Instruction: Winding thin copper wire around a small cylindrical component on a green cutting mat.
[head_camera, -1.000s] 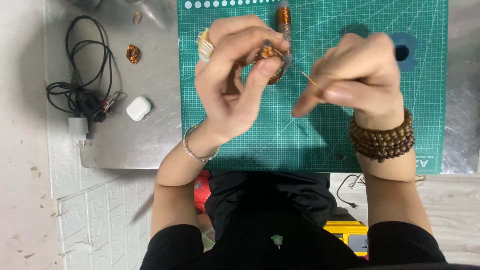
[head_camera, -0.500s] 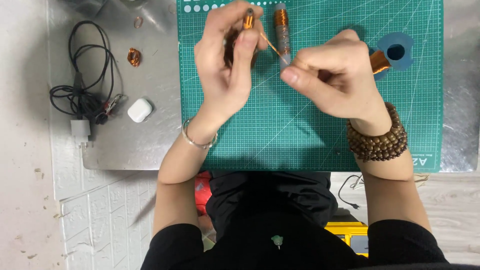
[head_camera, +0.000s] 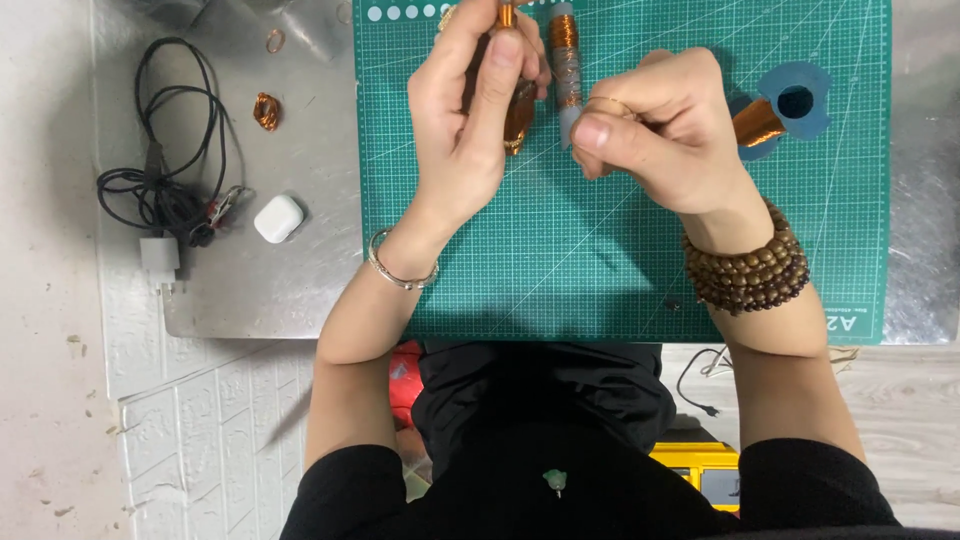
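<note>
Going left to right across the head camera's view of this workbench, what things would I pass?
Black cable bundle → white charger case → small copper wire coil → left hand holding a copper-wound piece → copper-wrapped tube → right hand → blue spool of copper wire.

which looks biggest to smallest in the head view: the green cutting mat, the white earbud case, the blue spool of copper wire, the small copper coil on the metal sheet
1. green cutting mat
2. blue spool of copper wire, partly hidden behind the right hand
3. white earbud case, close to the spool in size, so this order is unsure
4. small copper coil
</note>
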